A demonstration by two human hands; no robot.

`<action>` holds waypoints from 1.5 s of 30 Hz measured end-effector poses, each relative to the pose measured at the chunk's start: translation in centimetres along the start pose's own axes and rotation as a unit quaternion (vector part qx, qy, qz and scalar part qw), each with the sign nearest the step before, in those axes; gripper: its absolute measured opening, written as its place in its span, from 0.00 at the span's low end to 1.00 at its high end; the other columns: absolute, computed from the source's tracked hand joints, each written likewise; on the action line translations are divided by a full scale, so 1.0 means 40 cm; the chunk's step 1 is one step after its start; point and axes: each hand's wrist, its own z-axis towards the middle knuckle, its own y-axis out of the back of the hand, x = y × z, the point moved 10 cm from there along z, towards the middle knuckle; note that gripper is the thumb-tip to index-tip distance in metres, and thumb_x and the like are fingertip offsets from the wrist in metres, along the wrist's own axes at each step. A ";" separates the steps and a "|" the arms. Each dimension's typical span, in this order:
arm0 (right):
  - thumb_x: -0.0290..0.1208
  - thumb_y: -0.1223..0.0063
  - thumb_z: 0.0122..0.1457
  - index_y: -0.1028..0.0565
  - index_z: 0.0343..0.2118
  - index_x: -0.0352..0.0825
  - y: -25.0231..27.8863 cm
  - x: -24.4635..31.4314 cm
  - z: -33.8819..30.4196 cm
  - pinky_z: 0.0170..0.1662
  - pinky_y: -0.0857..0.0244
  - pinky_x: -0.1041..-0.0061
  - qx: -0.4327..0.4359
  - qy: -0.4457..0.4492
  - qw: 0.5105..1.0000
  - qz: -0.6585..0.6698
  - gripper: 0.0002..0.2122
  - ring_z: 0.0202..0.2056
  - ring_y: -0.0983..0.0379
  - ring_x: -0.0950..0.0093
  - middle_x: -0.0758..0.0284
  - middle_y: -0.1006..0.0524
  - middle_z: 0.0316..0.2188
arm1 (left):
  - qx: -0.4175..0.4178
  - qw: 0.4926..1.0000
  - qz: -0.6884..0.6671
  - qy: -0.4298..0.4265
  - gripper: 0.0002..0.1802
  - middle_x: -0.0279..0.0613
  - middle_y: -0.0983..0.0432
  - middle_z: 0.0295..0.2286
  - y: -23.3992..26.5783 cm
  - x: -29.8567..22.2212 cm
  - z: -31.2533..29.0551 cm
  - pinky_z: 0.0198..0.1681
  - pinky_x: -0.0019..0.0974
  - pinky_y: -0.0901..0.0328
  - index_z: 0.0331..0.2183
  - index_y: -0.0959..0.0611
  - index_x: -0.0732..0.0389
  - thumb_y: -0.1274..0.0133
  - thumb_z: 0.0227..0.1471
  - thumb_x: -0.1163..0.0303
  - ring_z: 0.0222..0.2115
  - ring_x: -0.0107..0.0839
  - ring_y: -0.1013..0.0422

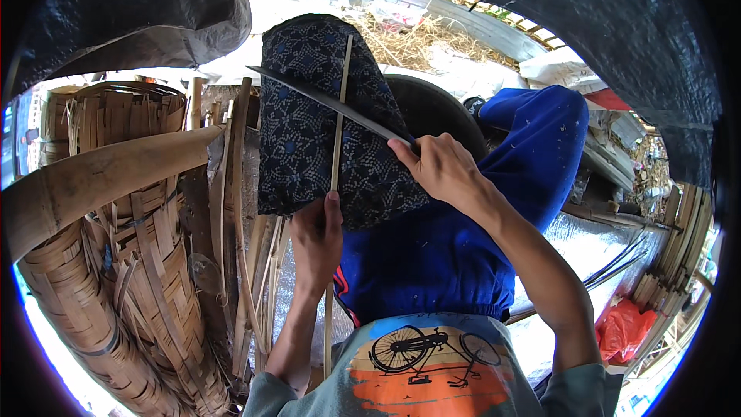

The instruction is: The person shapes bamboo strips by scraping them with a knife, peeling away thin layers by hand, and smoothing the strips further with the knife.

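My left hand point(315, 241) pinches a thin, pale bamboo strip point(338, 147) between thumb and fingers. The strip runs up over a dark patterned cloth point(297, 150) spread across my leg, and its lower end passes down beside my body. In my right hand point(448, 174) is a long-bladed knife point(320, 98), its handle hidden in the closed fingers. The blade points up and to the left and crosses over the strip above its middle. Whether the edge touches the strip, I cannot tell.
Rolls of woven bamboo point(147, 286) stand at my left, with a wide bamboo piece point(108, 174) jutting in front. Dark plastic sheets point(587, 23) hang overhead. At right lie a red plastic bag point(624, 330) and stacked bamboo pieces point(671, 262). Straw point(417, 42) covers ground ahead.
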 end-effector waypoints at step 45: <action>0.56 0.56 0.60 0.30 0.07 0.29 -0.080 -0.056 0.092 0.16 0.33 0.66 0.201 -0.147 0.964 0.095 0.34 0.11 0.30 0.59 0.55 0.33 0.05 | 0.047 0.995 -0.039 0.076 0.25 0.34 0.33 0.12 0.015 0.002 0.104 0.14 0.27 0.45 0.20 0.23 0.67 0.52 0.59 0.55 0.12 0.18 0.35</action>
